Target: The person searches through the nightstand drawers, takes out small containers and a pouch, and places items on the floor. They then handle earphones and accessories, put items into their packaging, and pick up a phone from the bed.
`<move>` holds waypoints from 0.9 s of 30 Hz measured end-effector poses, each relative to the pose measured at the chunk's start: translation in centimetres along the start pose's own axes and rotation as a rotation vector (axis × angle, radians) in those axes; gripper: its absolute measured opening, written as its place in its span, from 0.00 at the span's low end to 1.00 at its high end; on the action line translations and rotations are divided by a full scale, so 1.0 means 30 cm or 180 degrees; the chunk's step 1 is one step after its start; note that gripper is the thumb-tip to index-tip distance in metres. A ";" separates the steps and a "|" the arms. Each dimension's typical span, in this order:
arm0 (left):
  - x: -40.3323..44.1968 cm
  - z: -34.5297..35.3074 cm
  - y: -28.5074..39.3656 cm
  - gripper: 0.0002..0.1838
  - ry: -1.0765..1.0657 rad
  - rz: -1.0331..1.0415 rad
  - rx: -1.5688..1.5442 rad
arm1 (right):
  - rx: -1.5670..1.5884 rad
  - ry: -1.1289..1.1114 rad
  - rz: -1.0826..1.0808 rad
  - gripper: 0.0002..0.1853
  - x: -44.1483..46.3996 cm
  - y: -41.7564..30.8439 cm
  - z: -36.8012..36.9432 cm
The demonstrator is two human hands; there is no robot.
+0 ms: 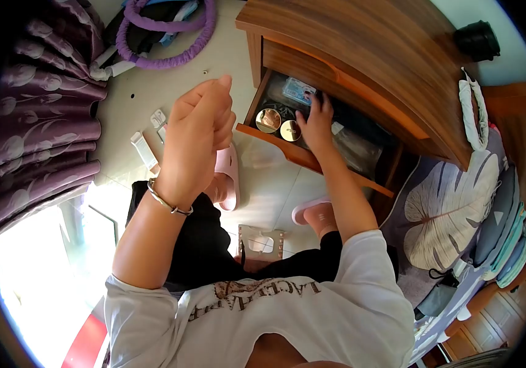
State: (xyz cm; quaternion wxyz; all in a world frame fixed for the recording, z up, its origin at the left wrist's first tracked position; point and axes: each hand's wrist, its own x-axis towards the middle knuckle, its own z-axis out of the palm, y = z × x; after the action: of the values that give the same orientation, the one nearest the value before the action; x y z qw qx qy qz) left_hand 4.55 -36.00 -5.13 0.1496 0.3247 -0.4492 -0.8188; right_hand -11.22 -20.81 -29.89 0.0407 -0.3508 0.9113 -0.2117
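Note:
My left hand [205, 116] is raised over the floor with its fingers curled into a fist. Whatever may be inside that fist is hidden. My right hand [318, 126] reaches into an open wooden drawer [303, 157], fingers apart and pointing down. Its fingertips are beside a small blue-and-white packet [298, 91]; I cannot tell if they touch it. Two round gold-coloured lids, one larger [268, 121] and one smaller [290, 130], lie to the left of this hand. A clear plastic bag [358, 152] is in the drawer's right part.
The wooden cabinet [361, 37] stands ahead. On the floor are a white box [144, 151], a purple padded hoop [171, 61] and a low stool [260, 241] between my legs. Purple curtains [42, 116] hang at left. A bed with a leaf-patterned cushion [450, 208] is at right.

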 end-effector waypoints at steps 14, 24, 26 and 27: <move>-0.014 0.012 -0.007 0.16 -0.0135 0.0020 -0.0050 | -0.0502 -0.1201 0.0008 0.31 0.193 -0.077 0.042; -0.018 0.037 -0.025 0.18 -0.0168 -0.0063 0.0202 | -0.0433 -0.2115 0.0888 0.20 -0.044 0.052 -0.083; -0.024 0.049 -0.036 0.18 -0.0231 -0.0081 0.0226 | 0.0218 -0.2305 0.0862 0.20 -0.061 0.056 -0.065; -0.025 0.057 -0.038 0.18 -0.0216 -0.0078 0.0218 | 0.0872 -0.2492 0.0760 0.20 -0.058 0.058 -0.049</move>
State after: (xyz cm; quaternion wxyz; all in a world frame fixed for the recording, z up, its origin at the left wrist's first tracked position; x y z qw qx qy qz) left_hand 4.02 -33.89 -5.13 0.1130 0.3072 -0.4777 -0.8153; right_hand -11.32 -17.97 -29.39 0.4538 -0.2881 0.8248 -0.1755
